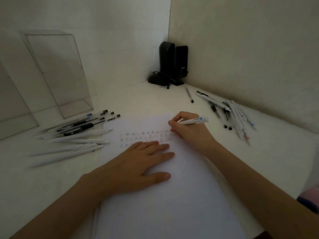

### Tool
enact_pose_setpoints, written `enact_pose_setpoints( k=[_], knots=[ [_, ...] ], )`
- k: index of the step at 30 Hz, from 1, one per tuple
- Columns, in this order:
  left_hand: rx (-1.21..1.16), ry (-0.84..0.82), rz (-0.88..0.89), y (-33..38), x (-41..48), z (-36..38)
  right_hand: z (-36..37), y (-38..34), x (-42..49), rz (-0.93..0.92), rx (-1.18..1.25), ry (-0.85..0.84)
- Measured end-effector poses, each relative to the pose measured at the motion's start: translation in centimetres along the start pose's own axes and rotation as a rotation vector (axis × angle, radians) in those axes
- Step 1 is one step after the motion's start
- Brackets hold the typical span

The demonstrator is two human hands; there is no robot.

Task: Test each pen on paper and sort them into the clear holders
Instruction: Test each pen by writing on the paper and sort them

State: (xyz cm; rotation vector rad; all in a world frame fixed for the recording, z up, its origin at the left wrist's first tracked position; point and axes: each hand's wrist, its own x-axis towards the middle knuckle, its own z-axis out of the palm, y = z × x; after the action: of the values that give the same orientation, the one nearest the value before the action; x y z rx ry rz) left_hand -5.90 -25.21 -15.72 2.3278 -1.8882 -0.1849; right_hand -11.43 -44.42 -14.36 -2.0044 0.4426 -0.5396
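Note:
A white sheet of paper [160, 204] lies on the desk with three rows of small written marks near its top. My left hand [138, 163] lies flat on the sheet, fingers straight, just below the marks. My right hand [188, 130] grips a white pen with a blue band [196, 120], its tip down at the right end of the marks. A pile of white and black pens [72, 138] lies left of the paper. Another pile of pens [233, 114] lies at the right by the wall. Two clear holders [57, 75] stand at the back left.
Two black speakers and a black mouse with a cable [170, 66] sit in the far corner. A single dark pen [189, 95] lies in front of them. Walls close the desk [259, 161] at the back and right. A pink and blue object [310, 199] shows at the right edge.

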Motion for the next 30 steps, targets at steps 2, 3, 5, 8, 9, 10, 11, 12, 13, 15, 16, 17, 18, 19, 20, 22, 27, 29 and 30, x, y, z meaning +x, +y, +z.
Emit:
enact_pose_setpoints(
  k=[2, 3, 5, 8, 9, 10, 11, 12, 13, 15, 16, 17, 18, 19, 20, 22, 27, 29, 30],
  knots=[
    [-0.009, 0.000, -0.008, 0.1, 0.1, 0.0, -0.3, 0.7, -0.3, -0.037, -0.069, 0.048],
    [-0.015, 0.005, -0.008, 0.2, 0.1, -0.1, -0.3, 0.8, -0.3, -0.052, -0.097, 0.079],
    [-0.019, 0.015, -0.007, 0.3, 0.1, -0.2, -0.2, 0.8, -0.2, -0.064, -0.104, 0.108],
    [-0.021, 0.015, -0.015, 0.4, 0.0, -0.2, 0.4, 0.7, 0.2, -0.087, -0.115, 0.082],
    [-0.023, 0.015, -0.016, 0.4, 0.0, -0.2, 0.6, 0.8, 0.2, -0.105, -0.137, 0.063],
    [-0.024, 0.020, -0.012, 0.4, 0.1, -0.2, 0.7, 0.8, 0.2, -0.123, -0.164, 0.044],
    [-0.022, 0.026, -0.010, 0.4, 0.1, -0.1, 0.8, 0.9, 0.1, -0.132, -0.187, 0.033],
    [-0.019, 0.027, -0.011, 0.4, 0.1, -0.1, 0.8, 1.0, 0.1, -0.136, -0.202, 0.028],
    [-0.015, 0.025, -0.015, 0.4, 0.1, -0.1, 0.8, 1.0, 0.2, -0.138, -0.212, 0.025],
    [-0.012, 0.020, -0.019, 0.4, 0.1, -0.1, 0.9, 1.0, 0.2, -0.143, -0.244, 0.017],
    [-0.012, 0.019, -0.019, 0.4, 0.1, -0.1, 0.9, 1.0, 0.2, -0.148, -0.264, 0.015],
    [-0.012, 0.021, -0.017, 0.4, 0.1, -0.1, 1.0, 1.0, 0.2, -0.151, -0.279, 0.019],
    [-0.016, 0.022, -0.014, 0.4, 0.1, -0.2, 1.0, 1.0, 0.2, -0.150, -0.284, 0.028],
    [-0.021, 0.020, -0.015, 0.4, 0.1, -0.2, 0.9, 1.0, 0.2, -0.147, -0.278, 0.036],
    [-0.025, 0.017, -0.018, 0.5, 0.0, -0.2, 0.9, 1.0, 0.2, -0.146, -0.267, 0.041],
    [-0.027, 0.020, -0.018, 0.5, 0.0, -0.3, 0.9, 1.0, 0.1, -0.152, -0.263, 0.032],
    [-0.031, 0.028, -0.016, 0.5, 0.1, -0.2, 0.9, 0.9, 0.1, -0.129, -0.260, 0.022],
    [-0.027, 0.028, -0.017, 0.5, 0.1, -0.2, 0.8, 1.0, 0.1, -0.128, -0.243, 0.031],
    [-0.025, 0.027, -0.018, 0.5, 0.1, -0.2, 0.9, 1.0, 0.1, -0.135, -0.259, 0.028]
  ],
)
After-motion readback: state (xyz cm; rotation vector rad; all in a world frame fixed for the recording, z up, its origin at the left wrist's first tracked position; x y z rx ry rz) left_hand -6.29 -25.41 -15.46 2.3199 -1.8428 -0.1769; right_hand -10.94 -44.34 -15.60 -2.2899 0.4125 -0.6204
